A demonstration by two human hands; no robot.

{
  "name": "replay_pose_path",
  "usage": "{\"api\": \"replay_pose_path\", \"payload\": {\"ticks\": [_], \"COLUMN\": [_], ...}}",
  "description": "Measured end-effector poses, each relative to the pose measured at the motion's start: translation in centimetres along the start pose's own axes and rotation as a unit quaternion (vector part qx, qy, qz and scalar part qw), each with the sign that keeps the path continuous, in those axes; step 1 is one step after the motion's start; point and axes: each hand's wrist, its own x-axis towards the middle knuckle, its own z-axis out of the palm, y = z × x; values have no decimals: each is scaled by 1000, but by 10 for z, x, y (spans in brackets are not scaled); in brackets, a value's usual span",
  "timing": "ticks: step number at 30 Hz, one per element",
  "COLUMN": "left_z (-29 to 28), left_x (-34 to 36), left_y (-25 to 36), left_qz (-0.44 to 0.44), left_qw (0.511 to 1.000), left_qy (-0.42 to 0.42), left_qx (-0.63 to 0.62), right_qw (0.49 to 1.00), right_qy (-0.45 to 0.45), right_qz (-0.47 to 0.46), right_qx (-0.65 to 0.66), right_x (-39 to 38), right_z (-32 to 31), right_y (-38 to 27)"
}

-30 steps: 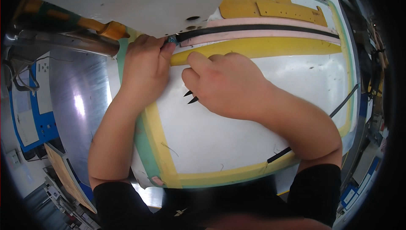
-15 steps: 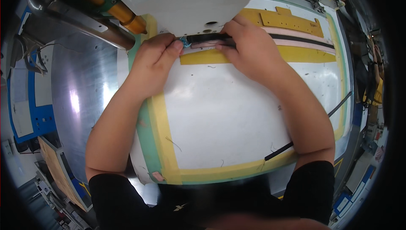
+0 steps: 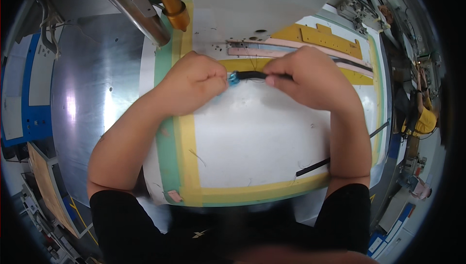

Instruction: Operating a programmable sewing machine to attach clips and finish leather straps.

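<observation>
My left hand (image 3: pixel 196 83) is closed in a fist with a small shiny blue thing (image 3: pixel 234 78) showing at its thumb side, too small to name. The blue thing meets the end of a black fabric strip (image 3: pixel 250 75). At the strip's other side, my right hand (image 3: pixel 310 77) pinches it between thumb and fingers. The strip spans the gap between both hands, over the near edge of a yellow template plate (image 3: pixel 242 65). Loose dark threads run from the strip up toward a pink-edged slot (image 3: pixel 240 51).
Above the hands hangs a white machine head (image 3: pixel 252 14) with a red mark. A brass-coloured cylinder (image 3: pixel 178 17) and a metal tube (image 3: pixel 155 31) stand at upper left. Another black strip (image 3: pixel 313 167) lies at the white board's (image 3: pixel 252 142) near right. Yellow plates (image 3: pixel 330 40) sit farther back.
Both hands have come nearer to me, drawing the black strip's end out of the pink-edged slot from under the machine head. The blue thing has moved along with my left hand.
</observation>
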Motion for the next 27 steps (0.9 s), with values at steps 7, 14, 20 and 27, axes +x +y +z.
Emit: {"api": "replay_pose_path", "payload": {"ticks": [7, 14, 20, 27], "left_z": [55, 58, 64, 66], "left_x": [-1, -8, -16, -19], "left_y": [15, 15, 25, 28], "left_qz": [255, 257, 251, 263], "left_qw": [894, 885, 882, 876], "left_qy": [244, 162, 116, 122], "left_qx": [276, 354, 381, 386], "right_qw": [973, 989, 983, 969], "right_qy": [-107, 138, 120, 158], "right_qz": [-132, -42, -139, -166], "right_qx": [156, 28, -31, -96], "right_x": [-6, 3, 8, 10], "right_z": [0, 10, 23, 37], "right_y": [-7, 2, 1, -1]}}
